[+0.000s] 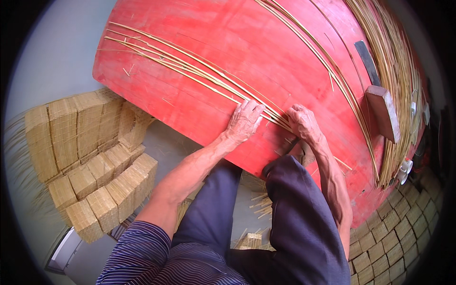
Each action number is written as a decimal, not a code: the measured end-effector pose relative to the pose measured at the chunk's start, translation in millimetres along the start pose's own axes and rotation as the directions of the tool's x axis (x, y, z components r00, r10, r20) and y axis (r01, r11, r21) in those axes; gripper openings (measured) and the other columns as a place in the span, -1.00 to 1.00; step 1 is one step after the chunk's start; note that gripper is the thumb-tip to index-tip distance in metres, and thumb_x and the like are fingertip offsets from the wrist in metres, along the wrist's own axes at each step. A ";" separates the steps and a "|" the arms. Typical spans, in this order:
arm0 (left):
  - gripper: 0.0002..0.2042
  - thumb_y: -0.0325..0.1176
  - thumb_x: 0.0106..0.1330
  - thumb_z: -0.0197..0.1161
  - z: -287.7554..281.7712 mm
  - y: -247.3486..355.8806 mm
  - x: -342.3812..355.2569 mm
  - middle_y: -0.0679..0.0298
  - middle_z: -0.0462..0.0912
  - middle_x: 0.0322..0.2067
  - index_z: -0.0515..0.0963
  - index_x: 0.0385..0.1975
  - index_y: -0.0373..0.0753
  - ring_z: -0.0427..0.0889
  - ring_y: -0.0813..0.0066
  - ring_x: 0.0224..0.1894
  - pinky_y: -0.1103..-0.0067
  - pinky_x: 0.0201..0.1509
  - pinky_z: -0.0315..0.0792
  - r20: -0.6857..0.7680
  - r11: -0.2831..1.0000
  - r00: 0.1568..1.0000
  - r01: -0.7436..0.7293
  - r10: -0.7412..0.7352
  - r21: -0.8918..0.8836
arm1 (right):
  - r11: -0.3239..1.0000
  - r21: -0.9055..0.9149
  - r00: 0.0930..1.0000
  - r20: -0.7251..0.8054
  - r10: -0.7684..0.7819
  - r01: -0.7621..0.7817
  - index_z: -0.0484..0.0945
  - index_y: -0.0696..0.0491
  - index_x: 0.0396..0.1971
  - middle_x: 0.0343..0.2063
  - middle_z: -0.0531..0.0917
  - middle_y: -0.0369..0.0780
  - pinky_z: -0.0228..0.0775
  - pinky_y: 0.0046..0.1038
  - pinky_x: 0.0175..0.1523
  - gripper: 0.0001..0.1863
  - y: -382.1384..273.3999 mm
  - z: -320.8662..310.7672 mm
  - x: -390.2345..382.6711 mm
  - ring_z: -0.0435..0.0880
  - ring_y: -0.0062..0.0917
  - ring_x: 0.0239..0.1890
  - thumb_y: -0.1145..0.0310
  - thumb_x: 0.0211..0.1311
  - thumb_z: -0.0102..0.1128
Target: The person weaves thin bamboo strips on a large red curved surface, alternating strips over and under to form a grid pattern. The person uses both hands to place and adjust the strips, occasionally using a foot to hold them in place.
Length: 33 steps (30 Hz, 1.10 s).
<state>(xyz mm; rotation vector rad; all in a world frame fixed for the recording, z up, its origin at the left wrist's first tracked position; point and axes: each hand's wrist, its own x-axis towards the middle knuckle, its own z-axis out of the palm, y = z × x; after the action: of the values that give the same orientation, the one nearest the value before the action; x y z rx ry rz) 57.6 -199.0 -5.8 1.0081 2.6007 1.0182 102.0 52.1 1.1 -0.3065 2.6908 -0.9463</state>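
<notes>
We press our left hand (244, 121) and right hand (301, 121), fingers flat, on light, springy, brittle-looking straw strips (190, 69) fanning leftward, best pinned near their ends.

Likely weaving workshop: red work board (266, 61), loose straw strips (190, 66), stacked woven squares (95, 166).

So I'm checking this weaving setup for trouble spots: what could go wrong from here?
The thin straw strips lie loose under the left hand and right hand; they could slip or fan apart. The wooden block sits near the red board's edge and might slide off.
</notes>
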 end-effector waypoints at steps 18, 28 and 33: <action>-0.64 -0.51 0.16 0.29 0.5 5.5 -15.3 0.24 0.47 -0.21 0.51 -0.01 -0.15 0.48 0.21 -0.11 0.31 -0.12 0.33 0.068 0.993 0.997 0.031 -0.039 0.111 | 0.980 0.120 0.971 -0.160 0.178 -0.160 0.45 0.10 -0.39 -0.44 0.55 -0.04 0.41 -0.05 -0.26 -0.86 -12.7 24.2 -21.8 0.59 -0.01 -0.32 0.45 0.15 0.25; -0.66 -0.48 0.17 0.30 -1.5 -0.8 -15.0 0.25 0.51 -0.16 0.51 -0.02 -0.13 0.49 0.21 -0.10 0.32 -0.09 0.36 0.028 0.997 0.999 -0.035 0.033 0.066 | 0.976 0.074 0.970 -0.121 0.213 -0.205 0.52 0.13 -0.36 -0.42 0.61 -0.04 0.48 -0.17 -0.22 -0.89 -8.5 25.1 -22.0 0.63 -0.06 -0.29 0.52 0.11 0.24; -0.72 -0.48 0.20 0.29 -1.0 -4.2 -12.8 0.26 0.50 -0.20 0.53 -0.08 -0.15 0.50 0.22 -0.11 0.30 -0.10 0.36 0.054 0.995 0.997 -0.062 0.058 0.081 | 0.980 0.086 0.971 -0.143 0.192 -0.181 0.42 0.13 -0.41 -0.43 0.56 -0.02 0.43 -0.06 -0.22 -0.82 -9.8 24.5 -21.1 0.59 0.00 -0.29 0.42 0.15 0.26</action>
<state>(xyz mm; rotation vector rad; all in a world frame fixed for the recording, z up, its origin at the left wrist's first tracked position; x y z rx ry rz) 64.7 -210.1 -8.8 1.1227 2.6047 0.8912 130.9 36.5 -7.1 0.0352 2.7512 -1.0440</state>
